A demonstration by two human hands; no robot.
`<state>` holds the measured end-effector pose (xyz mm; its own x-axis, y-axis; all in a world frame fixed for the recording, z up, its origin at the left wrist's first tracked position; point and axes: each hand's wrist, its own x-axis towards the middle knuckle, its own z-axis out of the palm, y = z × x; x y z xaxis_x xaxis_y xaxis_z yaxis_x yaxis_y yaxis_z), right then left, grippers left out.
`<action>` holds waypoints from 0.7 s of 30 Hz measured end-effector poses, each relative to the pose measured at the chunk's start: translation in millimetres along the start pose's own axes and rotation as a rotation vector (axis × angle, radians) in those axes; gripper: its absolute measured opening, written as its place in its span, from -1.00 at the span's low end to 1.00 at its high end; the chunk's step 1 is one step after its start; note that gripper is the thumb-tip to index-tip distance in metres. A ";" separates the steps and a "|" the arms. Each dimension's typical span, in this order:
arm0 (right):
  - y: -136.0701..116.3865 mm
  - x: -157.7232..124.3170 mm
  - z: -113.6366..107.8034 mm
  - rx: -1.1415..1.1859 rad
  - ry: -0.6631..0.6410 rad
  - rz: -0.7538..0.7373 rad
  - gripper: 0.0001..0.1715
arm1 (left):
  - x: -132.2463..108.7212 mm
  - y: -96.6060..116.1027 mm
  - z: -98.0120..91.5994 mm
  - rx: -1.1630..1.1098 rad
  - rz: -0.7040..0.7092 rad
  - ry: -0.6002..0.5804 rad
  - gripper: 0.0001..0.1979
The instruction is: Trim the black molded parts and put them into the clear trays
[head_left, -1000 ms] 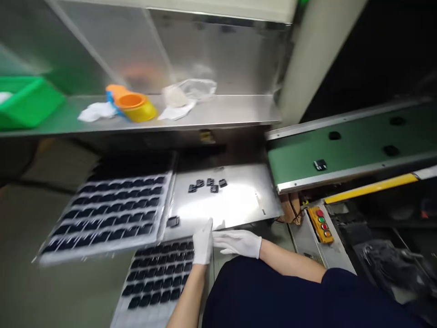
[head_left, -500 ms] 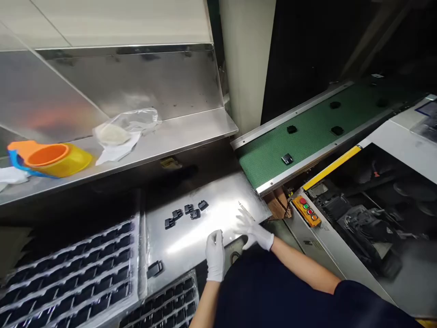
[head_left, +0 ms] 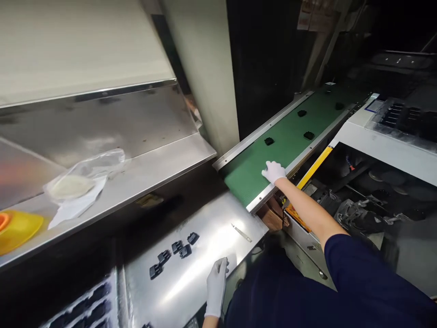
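Observation:
My right hand (head_left: 273, 172), in a white glove, reaches over the near edge of a green conveyor belt (head_left: 287, 132). Its fingers are bunched on the belt, and whatever lies under them is hidden. Several black plastic parts (head_left: 269, 141) sit spaced along the belt beyond it. My left hand (head_left: 216, 287), also gloved, has its fingers closed at the front edge of a steel plate (head_left: 211, 228). Several black parts (head_left: 177, 246) lie on the plate, up and left of that hand. A slim metal tool (head_left: 241, 232) lies near the plate's right corner.
A tray of black parts (head_left: 85, 310) shows at the bottom left. A steel shelf (head_left: 160, 168) above the plate holds a plastic bag (head_left: 82, 180) and a yellow bowl (head_left: 17, 230). A yellow bar (head_left: 314, 168) runs beside the belt, with machinery below it.
My right hand has moved from the plate forward onto the belt. The view has swung right, and the belt's light-marked black part no longer shows. My left hand stays near the plate's edge.

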<state>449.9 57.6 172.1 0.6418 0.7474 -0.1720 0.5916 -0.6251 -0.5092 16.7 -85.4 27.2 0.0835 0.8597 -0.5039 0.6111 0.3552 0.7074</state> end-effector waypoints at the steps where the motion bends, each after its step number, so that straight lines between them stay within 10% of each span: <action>1: 1.2 10.2 2.0 0.001 -0.018 0.002 -0.65 | 11.6 18.7 7.0 0.000 0.052 -0.013 -0.36; 8: 44.0 65.9 -20.2 0.170 -0.155 -0.131 -0.63 | 102.8 248.5 69.1 0.202 0.420 -0.014 -0.52; 14: 100.9 84.1 -53.0 0.530 -0.152 -0.255 -0.79 | 216.2 460.4 178.8 0.426 0.491 0.028 -0.50; 17: 125.9 81.7 -65.3 0.820 -0.126 -0.241 -0.85 | 272.6 516.3 234.9 0.498 0.412 0.062 -0.34; 21: 155.4 72.5 -90.9 0.869 -0.188 -0.105 -0.80 | 301.2 534.1 276.6 0.573 0.348 0.076 -0.35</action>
<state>632.8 -5.8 157.2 0.4690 0.8636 -0.1848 0.0152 -0.2171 -0.9760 585.9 261.8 116.2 0.3080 0.9198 -0.2431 0.8815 -0.1798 0.4365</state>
